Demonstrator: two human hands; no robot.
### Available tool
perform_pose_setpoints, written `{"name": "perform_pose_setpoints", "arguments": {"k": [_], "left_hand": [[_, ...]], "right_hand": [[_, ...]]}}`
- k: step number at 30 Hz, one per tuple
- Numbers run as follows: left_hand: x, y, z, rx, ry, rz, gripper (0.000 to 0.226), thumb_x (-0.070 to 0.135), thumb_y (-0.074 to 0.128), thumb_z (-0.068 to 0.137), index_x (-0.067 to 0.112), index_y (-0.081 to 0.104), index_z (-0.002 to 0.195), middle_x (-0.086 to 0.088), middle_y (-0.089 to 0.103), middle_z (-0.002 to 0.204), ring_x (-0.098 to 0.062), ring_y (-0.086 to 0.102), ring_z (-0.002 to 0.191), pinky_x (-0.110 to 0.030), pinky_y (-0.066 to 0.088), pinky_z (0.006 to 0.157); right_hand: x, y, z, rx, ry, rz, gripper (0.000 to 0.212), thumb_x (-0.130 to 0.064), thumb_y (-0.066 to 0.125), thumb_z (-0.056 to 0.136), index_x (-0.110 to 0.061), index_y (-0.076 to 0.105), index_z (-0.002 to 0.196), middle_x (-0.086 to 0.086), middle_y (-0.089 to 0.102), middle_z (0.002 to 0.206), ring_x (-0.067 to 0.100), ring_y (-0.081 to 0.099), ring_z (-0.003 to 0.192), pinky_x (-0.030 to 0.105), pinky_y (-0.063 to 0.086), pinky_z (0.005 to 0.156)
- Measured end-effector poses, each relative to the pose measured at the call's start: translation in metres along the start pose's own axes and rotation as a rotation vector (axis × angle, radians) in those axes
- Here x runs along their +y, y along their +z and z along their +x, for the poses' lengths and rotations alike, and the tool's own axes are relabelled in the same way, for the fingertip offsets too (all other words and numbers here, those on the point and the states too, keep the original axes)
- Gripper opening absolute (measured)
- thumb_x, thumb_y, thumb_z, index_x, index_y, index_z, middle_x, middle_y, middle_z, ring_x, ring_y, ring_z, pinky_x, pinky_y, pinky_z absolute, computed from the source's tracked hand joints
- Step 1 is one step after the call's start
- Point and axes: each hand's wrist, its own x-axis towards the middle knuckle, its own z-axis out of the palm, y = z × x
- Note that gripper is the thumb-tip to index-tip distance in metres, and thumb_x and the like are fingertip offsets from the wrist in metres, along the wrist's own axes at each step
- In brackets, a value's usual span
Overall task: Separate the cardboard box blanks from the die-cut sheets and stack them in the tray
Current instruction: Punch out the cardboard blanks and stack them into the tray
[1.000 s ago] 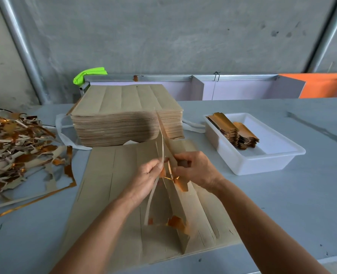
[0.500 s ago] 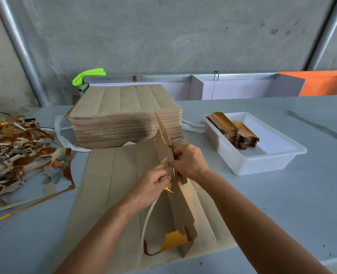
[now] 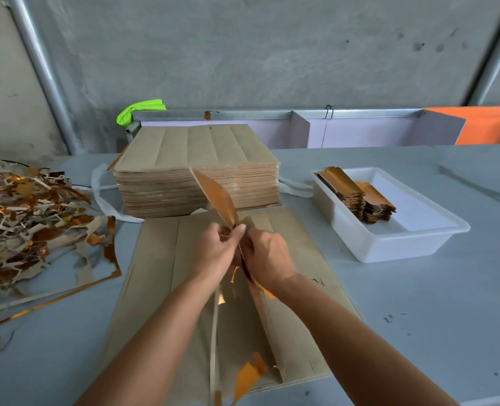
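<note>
Left hand and right hand side by side, both in pinching grip on one box blank, gold face showing, raised on edge. Die-cut sheet flat on table directly beneath grip; thin waste strip hangs below it. Sheet stack just beyond grip. White tray right of grip, holding stacked blanks. Scrap heap far left.
</note>
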Motion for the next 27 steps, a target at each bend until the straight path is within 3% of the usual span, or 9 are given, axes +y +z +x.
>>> {"name": "perform_pose_setpoints", "arguments": {"k": [3,6,8,12,15,19,23,27], "left_hand": [[-0.005,0.000,0.009,0.017,0.013,0.009,0.032,0.033,0.054,0.095,0.005,0.061,0.080,-0.009,0.063,0.071,-0.018,0.051,0.057,-0.026,0.036,0.053],[-0.013,-0.002,0.012,0.082,-0.021,-0.036,0.034,0.027,0.046,0.099,0.010,0.065,0.075,-0.007,0.064,0.071,-0.013,0.046,0.050,-0.023,0.036,0.050],[-0.017,-0.006,0.015,0.151,-0.066,-0.070,0.034,0.021,0.046,0.098,0.013,0.063,0.069,-0.005,0.063,0.070,-0.012,0.049,0.050,-0.022,0.037,0.047],[-0.017,-0.018,0.020,0.267,-0.121,-0.217,0.033,0.008,0.049,0.091,0.013,0.059,0.060,-0.002,0.061,0.063,-0.010,0.052,0.053,-0.022,0.039,0.048],[-0.018,-0.024,0.023,0.285,-0.064,-0.123,0.028,0.010,0.050,0.090,0.010,0.064,0.066,-0.003,0.058,0.065,-0.015,0.050,0.056,-0.026,0.046,0.053],[-0.023,-0.030,0.029,0.337,-0.016,0.180,0.041,0.020,0.042,0.099,-0.004,0.060,0.071,-0.016,0.062,0.077,-0.029,0.059,0.076,-0.037,0.047,0.071],[-0.029,-0.038,0.032,0.380,-0.086,0.348,0.045,0.027,0.040,0.101,-0.001,0.063,0.076,-0.016,0.067,0.081,-0.032,0.060,0.078,-0.036,0.042,0.066],[-0.033,-0.045,0.031,0.414,-0.049,0.481,0.037,0.027,0.038,0.101,-0.001,0.059,0.089,-0.014,0.063,0.081,-0.029,0.056,0.075,-0.034,0.033,0.059]], "right_hand": [[-0.007,0.003,-0.003,-0.019,0.035,0.093,0.016,-0.009,0.045,0.095,-0.002,0.060,0.092,0.015,0.066,0.085,0.029,0.061,0.075,0.026,0.040,0.059],[-0.006,0.003,-0.005,-0.005,0.166,0.253,0.021,-0.024,0.045,0.099,-0.007,0.055,0.095,0.000,0.057,0.075,0.016,0.057,0.067,0.019,0.045,0.052],[0.002,0.000,-0.005,0.008,0.242,0.280,0.014,-0.016,0.043,0.098,-0.008,0.054,0.098,-0.005,0.053,0.080,0.012,0.053,0.072,0.016,0.043,0.057],[0.025,-0.011,-0.001,0.076,0.521,0.397,0.017,-0.006,0.038,0.093,0.001,0.053,0.098,0.011,0.055,0.097,0.024,0.053,0.088,0.036,0.050,0.076],[0.034,-0.019,-0.001,0.162,0.621,0.495,0.019,-0.004,0.037,0.093,-0.004,0.049,0.107,0.011,0.052,0.100,0.030,0.055,0.097,0.048,0.053,0.084],[0.035,-0.030,0.002,0.172,0.525,0.562,0.049,0.003,0.032,0.092,-0.023,0.043,0.131,0.007,0.048,0.112,0.025,0.052,0.098,0.042,0.053,0.079],[0.026,-0.033,0.011,0.140,0.401,0.394,0.036,0.000,0.041,0.095,-0.012,0.060,0.123,0.011,0.055,0.122,0.016,0.050,0.092,0.031,0.048,0.080],[0.020,-0.028,0.012,0.115,0.278,0.207,0.033,-0.004,0.041,0.099,-0.011,0.062,0.123,0.012,0.060,0.124,0.024,0.060,0.099,0.032,0.052,0.085]]}}
